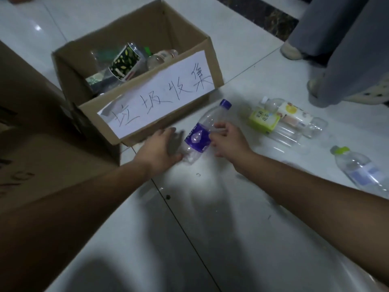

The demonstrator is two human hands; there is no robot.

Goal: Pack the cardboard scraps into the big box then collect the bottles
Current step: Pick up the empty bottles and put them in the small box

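**A:** Where is the bottle the person is working on?

**B:** The purple-label bottle point(199, 138) lies tilted just in front of the open cardboard box point(164, 32), with its purple cap point(225, 103) pointing up and to the right. Whether it touches the floor point(231, 218) or sits slightly above it cannot be told.

**A:** And the hands?

**B:** Both are on it. The left hand point(160, 148) is cupped round the base end with its fingers curled over the plastic, though they are blurred. The right hand point(228, 140) grips the middle, beside the purple label, with one finger lying across the clear upper part.

**A:** What is in the box?

**B:** Several bottles lie inside. One is a leaf-patterned bottle point(124, 64), and beside it is a clear bottle point(160, 57). A white paper sign point(155, 98) with handwritten characters covers most of the front wall.

**A:** Are any bottles outside it?

**B:** Yes, on the floor to the right. A green-label bottle point(264, 121) lies against a white-and-yellow bottle point(294, 114). A lime-capped bottle point(357, 167) lies apart from them, near the right edge.

**A:** Anything else?

**B:** A larger brown box point(42, 157) stands at the left, touching the open one. Another person's grey trouser legs point(336, 49) stand at the upper right.
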